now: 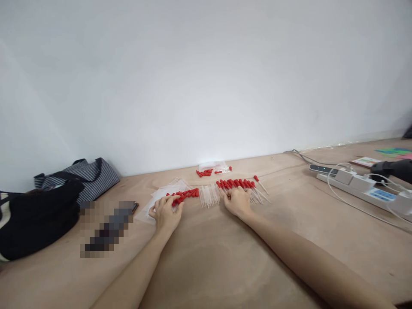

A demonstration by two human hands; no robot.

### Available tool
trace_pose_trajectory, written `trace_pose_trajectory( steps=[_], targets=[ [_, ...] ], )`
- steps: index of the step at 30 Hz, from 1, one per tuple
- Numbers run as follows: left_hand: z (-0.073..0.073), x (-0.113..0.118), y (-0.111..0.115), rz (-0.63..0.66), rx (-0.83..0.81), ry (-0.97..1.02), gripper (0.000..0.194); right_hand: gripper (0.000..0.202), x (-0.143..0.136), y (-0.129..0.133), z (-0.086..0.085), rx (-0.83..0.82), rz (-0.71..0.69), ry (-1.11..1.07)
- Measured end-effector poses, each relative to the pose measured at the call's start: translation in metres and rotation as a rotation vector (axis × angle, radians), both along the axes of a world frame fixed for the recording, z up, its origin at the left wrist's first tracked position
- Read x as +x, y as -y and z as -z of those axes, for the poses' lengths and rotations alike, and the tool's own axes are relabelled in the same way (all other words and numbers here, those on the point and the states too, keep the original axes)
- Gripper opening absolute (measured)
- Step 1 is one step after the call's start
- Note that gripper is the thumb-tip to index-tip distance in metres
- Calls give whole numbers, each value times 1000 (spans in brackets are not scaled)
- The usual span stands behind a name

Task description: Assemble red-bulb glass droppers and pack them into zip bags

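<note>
My left hand (165, 213) rests on a clear plastic bag (154, 199), its fingers closed on a bundle of red rubber bulbs (184, 195). My right hand (237, 201) lies flat on the wooden table (209, 257), fingertips touching a row of clear droppers with red bulbs (236, 184). A bunch of clear dropper tubes without bulbs (208, 196) lies between the two hands. Further back sit several loose red bulbs (204, 173) beside a small clear bag (212, 165).
A striped tote bag (85, 174) and a black bag (35, 219) sit at the left, with a blurred-out object (107, 227) beside them. A white power strip (357, 184) with plugs and cables lies at the right, coloured cards (394, 151) behind it.
</note>
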State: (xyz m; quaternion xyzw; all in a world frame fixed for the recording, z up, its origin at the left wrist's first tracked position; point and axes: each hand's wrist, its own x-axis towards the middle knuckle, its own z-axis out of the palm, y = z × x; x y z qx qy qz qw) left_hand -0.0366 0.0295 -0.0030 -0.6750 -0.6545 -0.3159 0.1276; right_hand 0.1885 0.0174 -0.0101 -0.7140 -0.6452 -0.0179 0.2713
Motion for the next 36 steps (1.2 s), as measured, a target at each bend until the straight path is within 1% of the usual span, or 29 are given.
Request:
trace_pose_trajectory(
  steps=[4, 8, 14, 18, 21, 27, 29, 32, 34, 36],
  targets=[
    [1, -5, -2, -31, -54, -4, 21, 30, -12, -16, 1, -23, 73, 33],
    [2, -3, -3, -10, -63, -46, 19, 32, -15, -24, 4, -44, 85, 41],
    [3, -3, -7, -31, -60, -103, 19, 29, -16, -22, 6, -75, 62, 20],
    [4, -6, -10, -3, -20, -167, 15, 31, -13, -20, 5, -72, 84, 2],
    [5, -7, -11, 27, -20, -204, 14, 32, -9, -20, 6, -67, 96, 6],
    [3, -6, -14, 55, -110, -241, 20, 28, -7, -21, 8, -32, 100, 27],
    [3, -7, -14, 73, -135, -246, 20, 24, -8, -21, 9, -9, 99, 20],
    [1, -6, -12, 77, -162, -249, 17, 22, -10, -20, 8, 27, 53, 9],
    [0, -5, -11, 66, -175, -249, 16, 23, -13, -19, 7, 18, 18, 9],
    [0, -4, -9, 54, -180, -245, 17, 25, -15, -18, 4, -24, 19, 14]
  ],
)
